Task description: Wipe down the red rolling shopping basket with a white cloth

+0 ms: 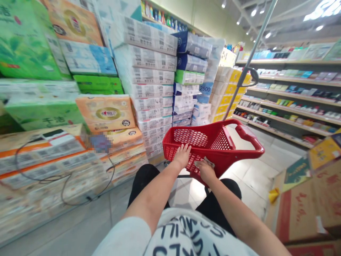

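A red plastic shopping cart (226, 155) with a mesh basket stands in front of my knees, its handle toward the right. My left hand (182, 156) rests on the near rim of the basket, its fingers spread over the edge. Lower and further right, my right hand (206, 170) presses a crumpled greyish cloth (209, 162) against the near mesh side. The cloth shows above and beside the fingers. The inside of the basket shows no goods.
Stacked tissue packs (112, 113) rise at the left, with a black cable (64, 177) hanging over them. Tall stacks of white packs (153, 76) stand behind the cart. Cardboard boxes (298, 209) are at the right, shelves (290, 90) beyond. A grey pole (239, 83) leans behind the cart.
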Demonstrator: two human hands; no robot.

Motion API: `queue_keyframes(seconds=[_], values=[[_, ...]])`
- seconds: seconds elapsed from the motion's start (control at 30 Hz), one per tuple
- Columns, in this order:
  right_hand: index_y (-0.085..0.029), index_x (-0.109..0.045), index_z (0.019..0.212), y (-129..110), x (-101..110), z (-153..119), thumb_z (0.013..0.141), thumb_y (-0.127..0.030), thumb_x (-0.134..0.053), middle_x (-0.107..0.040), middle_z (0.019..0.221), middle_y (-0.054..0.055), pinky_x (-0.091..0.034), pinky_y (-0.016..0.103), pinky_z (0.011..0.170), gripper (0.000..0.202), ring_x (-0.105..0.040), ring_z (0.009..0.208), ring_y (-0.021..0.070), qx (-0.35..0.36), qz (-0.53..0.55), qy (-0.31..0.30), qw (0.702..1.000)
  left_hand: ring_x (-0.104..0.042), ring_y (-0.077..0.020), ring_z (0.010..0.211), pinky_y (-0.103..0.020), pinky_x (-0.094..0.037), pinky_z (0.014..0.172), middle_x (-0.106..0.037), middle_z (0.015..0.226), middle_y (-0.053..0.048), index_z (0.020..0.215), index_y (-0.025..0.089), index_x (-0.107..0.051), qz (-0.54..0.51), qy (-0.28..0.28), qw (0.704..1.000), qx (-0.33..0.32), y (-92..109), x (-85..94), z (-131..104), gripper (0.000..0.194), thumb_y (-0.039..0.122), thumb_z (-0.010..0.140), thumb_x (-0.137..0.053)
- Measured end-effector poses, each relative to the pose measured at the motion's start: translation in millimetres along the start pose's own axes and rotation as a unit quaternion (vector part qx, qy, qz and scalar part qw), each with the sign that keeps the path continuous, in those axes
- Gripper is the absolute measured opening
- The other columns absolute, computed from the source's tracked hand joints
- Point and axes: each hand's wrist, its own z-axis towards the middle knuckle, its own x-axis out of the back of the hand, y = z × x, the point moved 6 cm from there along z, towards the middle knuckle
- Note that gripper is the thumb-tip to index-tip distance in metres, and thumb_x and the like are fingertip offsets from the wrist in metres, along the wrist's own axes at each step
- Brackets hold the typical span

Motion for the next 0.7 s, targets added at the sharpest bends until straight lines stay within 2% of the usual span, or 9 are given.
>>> queue_keyframes(seconds=[0.13,0.23,0.33,0.4,0.5,0.57,0.7], values=[[-0.023,-0.064,0.121,-10.6,15.1,4.7,0.092,-0.017,-0.040,-0.059,0.130,0.007,-0.029,0.038,0.103,0.039,-0.046,0.116,0.0236,0.026,-0.021,0.052,0.998,-0.011,-0.0296,0.146,-0.045,-0.019,0.118,-0.015,0.159,-0.010,0.151,0.014,-0.019,0.000,-0.004,1.000,0.010,-0.3,0.3,1.1,0.069,0.012,0.086,-0.039],[-0.025,-0.065,0.120,-4.2,4.9,0.4,0.089,-0.015,-0.043,-0.059,0.129,0.006,-0.024,0.039,0.107,0.039,-0.042,0.124,0.0247,-0.016,-0.017,0.004,1.000,-0.010,-0.0296,0.146,-0.045,-0.018,0.118,-0.014,0.159,-0.010,0.152,0.014,-0.017,0.000,-0.008,1.000,0.005,-0.8,-1.1,0.4,0.070,0.012,0.085,-0.039],[-0.026,-0.064,0.121,1.8,-7.7,-5.6,0.085,-0.015,-0.049,-0.059,0.129,0.006,-0.027,0.038,0.105,0.040,-0.039,0.129,0.0262,-0.042,-0.008,-0.048,0.998,-0.010,-0.0298,0.146,-0.046,-0.019,0.117,-0.014,0.159,-0.010,0.152,0.015,-0.017,0.000,-0.004,1.000,-0.001,-1.3,-3.1,-0.1,0.071,0.010,0.084,-0.040],[-0.024,-0.065,0.119,-0.2,-1.7,-3.4,0.086,-0.015,-0.047,-0.060,0.127,0.007,-0.030,0.037,0.103,0.038,-0.044,0.123,0.0250,-0.025,-0.009,-0.022,0.999,-0.010,-0.0295,0.146,-0.046,-0.020,0.117,-0.015,0.159,-0.010,0.151,0.016,-0.018,0.001,0.005,1.000,0.000,-1.3,-3.2,0.4,0.071,0.010,0.084,-0.039],[-0.022,-0.067,0.115,-6.4,17.0,3.6,0.090,-0.017,-0.042,-0.062,0.123,0.007,-0.033,0.037,0.101,0.035,-0.049,0.115,0.0240,0.015,-0.020,0.061,0.998,-0.012,-0.0298,0.146,-0.046,-0.019,0.117,-0.016,0.159,-0.010,0.151,0.016,-0.020,-0.001,0.010,1.000,0.007,-0.9,-2.3,1.2,0.069,0.011,0.085,-0.038],[-0.023,-0.068,0.113,-7.1,19.7,5.1,0.090,-0.017,-0.043,-0.062,0.122,0.007,-0.034,0.036,0.101,0.034,-0.049,0.115,0.0240,0.022,-0.020,0.080,0.996,-0.011,-0.0304,0.146,-0.046,-0.019,0.117,-0.016,0.159,-0.011,0.151,0.015,-0.019,-0.003,0.005,1.000,0.009,-0.9,-2.5,1.0,0.068,0.012,0.085,-0.039],[-0.024,-0.068,0.113,-3.0,-0.9,1.5,0.083,-0.014,-0.052,-0.064,0.119,0.007,-0.036,0.034,0.100,0.036,-0.050,0.116,0.0237,-0.009,-0.009,0.002,1.000,-0.011,-0.0299,0.146,-0.047,-0.020,0.117,-0.015,0.159,-0.010,0.151,0.016,-0.018,-0.001,0.002,1.000,0.003,-2.1,-3.7,-0.3,0.070,0.012,0.085,-0.040]])
